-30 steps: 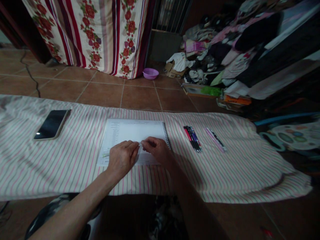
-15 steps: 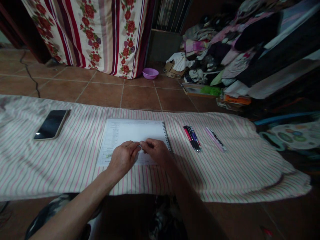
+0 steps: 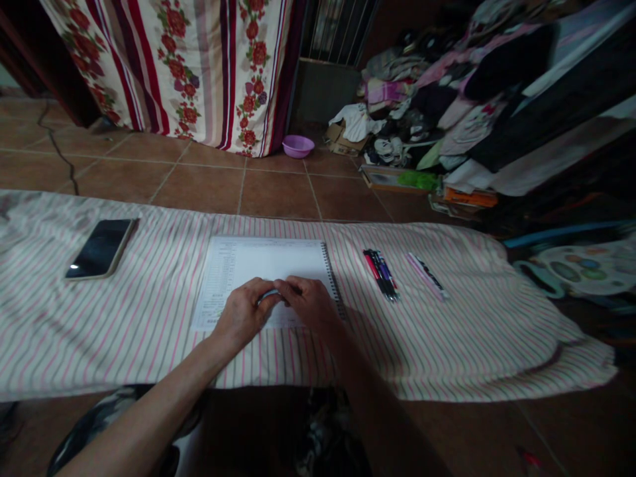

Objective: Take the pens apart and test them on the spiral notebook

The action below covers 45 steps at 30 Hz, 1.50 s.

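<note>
A spiral notebook (image 3: 258, 265) lies open on a pink-striped cloth (image 3: 124, 318). Over its near edge my left hand (image 3: 243, 315) and my right hand (image 3: 311, 305) meet, fingers curled. Between their fingertips is a small dark pen-like object (image 3: 272, 293), which both hands pinch. To the right of the notebook lie a bundle of pens (image 3: 380, 274) and a pink pen (image 3: 427, 277).
A dark phone (image 3: 99, 248) rests on the cloth at the left. Beyond the cloth are brown floor tiles, a floral curtain (image 3: 199, 66), a purple bowl (image 3: 298, 146) and a heap of clothes (image 3: 447, 99) at the right. A paint palette (image 3: 581, 268) sits far right.
The two hands have drawn slightly closer together, and the small dark object now shows between their fingertips. Nothing else moved.
</note>
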Tool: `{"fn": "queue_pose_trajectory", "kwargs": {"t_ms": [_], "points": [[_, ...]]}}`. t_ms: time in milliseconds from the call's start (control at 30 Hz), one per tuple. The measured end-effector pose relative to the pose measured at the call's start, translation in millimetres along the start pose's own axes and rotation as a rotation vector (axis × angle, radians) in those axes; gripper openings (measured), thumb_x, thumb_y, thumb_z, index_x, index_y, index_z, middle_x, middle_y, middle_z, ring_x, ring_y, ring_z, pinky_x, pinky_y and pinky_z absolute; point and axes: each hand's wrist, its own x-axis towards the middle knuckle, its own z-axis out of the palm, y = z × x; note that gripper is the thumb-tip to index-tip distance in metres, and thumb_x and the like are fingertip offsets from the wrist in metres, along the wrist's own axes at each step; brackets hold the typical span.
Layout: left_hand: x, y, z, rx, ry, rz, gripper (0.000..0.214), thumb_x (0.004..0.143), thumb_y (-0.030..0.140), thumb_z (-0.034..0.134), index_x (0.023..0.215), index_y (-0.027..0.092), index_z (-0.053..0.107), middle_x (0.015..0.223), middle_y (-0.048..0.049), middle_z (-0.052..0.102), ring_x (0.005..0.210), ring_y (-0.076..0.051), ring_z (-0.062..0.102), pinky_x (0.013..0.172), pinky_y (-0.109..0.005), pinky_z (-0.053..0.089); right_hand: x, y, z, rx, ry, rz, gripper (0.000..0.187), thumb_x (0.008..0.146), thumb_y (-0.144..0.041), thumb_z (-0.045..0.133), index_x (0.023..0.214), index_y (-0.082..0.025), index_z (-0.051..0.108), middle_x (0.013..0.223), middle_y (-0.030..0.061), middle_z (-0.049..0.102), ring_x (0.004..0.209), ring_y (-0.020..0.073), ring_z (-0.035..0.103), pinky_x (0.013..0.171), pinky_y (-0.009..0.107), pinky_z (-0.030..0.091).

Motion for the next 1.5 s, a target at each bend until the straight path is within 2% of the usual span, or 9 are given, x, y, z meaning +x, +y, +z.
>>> {"fn": "queue_pose_trajectory", "kwargs": {"t_ms": [200,367,533,633,800,933,1033,1167,1500], "points": [[1,1,2.4,-0.091,0.044,-0.092,0.018,0.081,0.026,0.052,0.084,0.022,0.069,0.075,-0.0012,0.066,0.071,-0.014,0.060,0.071,-0.026,0.046,-1,-4,1,-0.025,-0.008,0.026,0.045,0.087,-0.048,0.039,0.055,-0.019,0.053,0.051,-0.0006,0.053,0.052,0.0123,0.052,0.055,0.024,0.034],[4,-7,5.8,-0.254,0.101,-0.263,0.021,0.076,0.033,0.056,0.083,0.017,0.069,0.072,-0.0037,0.067,0.066,-0.015,0.059,0.061,-0.025,0.046,1,2,-1,0.187,0.034,0.099,0.049,0.089,-0.050,0.030,0.068,-0.019,0.062,0.066,0.0042,0.065,0.063,0.0146,0.060,0.060,0.025,0.043],[4,-9,6.0,-0.423,0.078,-0.378,0.030,0.073,0.040,0.060,0.086,0.014,0.067,0.056,0.0001,0.060,0.052,-0.012,0.054,0.051,-0.023,0.042,3,8,-2,0.360,0.097,0.058,0.027,0.082,-0.037,0.049,0.099,-0.019,0.062,0.074,0.0024,0.066,0.067,0.0134,0.061,0.061,0.024,0.047],[4,-8,5.5,-0.458,0.078,-0.382,0.032,0.072,0.041,0.061,0.087,0.013,0.066,0.052,0.0026,0.055,0.048,-0.010,0.051,0.049,-0.022,0.040,2,6,-2,0.396,0.063,-0.021,0.026,0.077,-0.025,0.055,0.101,-0.020,0.063,0.078,0.0012,0.064,0.070,0.0118,0.060,0.063,0.023,0.047],[5,-7,2.9,-0.412,0.061,-0.311,0.027,0.073,0.039,0.060,0.082,0.014,0.067,0.057,0.0018,0.058,0.049,-0.009,0.048,0.050,-0.022,0.040,2,3,-3,0.412,0.076,-0.060,0.019,0.075,-0.022,0.057,0.091,-0.020,0.067,0.080,0.0018,0.064,0.072,0.0117,0.059,0.064,0.023,0.047],[4,-6,-3.0,-0.262,-0.015,-0.190,0.027,0.078,0.036,0.056,0.092,0.016,0.068,0.067,-0.0005,0.062,0.059,-0.012,0.054,0.055,-0.024,0.042,3,6,-4,0.416,0.083,-0.040,0.016,0.074,-0.023,0.059,0.087,-0.019,0.067,0.077,0.0012,0.065,0.070,0.0119,0.059,0.063,0.023,0.047],[3,-4,-7.5,-0.169,-0.051,-0.104,0.026,0.080,0.028,0.052,0.099,0.017,0.066,0.076,-0.0024,0.064,0.065,-0.012,0.056,0.059,-0.025,0.044,3,7,-3,0.418,0.075,-0.015,0.015,0.074,-0.023,0.059,0.086,-0.019,0.066,0.074,0.0006,0.065,0.069,0.0119,0.060,0.064,0.023,0.047],[2,0,-12.0,-0.077,-0.040,-0.023,0.026,0.077,0.016,0.050,0.098,0.018,0.065,0.086,-0.0045,0.064,0.073,-0.013,0.058,0.064,-0.025,0.046,2,7,-3,0.419,0.067,-0.021,0.013,0.074,-0.024,0.061,0.084,-0.019,0.066,0.075,0.0006,0.067,0.069,0.0120,0.060,0.065,0.023,0.046],[-2,-4,-13.1,0.096,-0.025,0.071,0.023,0.083,0.016,0.047,0.098,0.019,0.064,0.083,-0.0031,0.062,0.079,-0.014,0.059,0.071,-0.026,0.046,1,2,-3,0.287,0.034,-0.041,0.014,0.077,-0.031,0.060,0.078,-0.018,0.064,0.070,-0.0002,0.066,0.064,0.0112,0.059,0.061,0.021,0.043]]}}
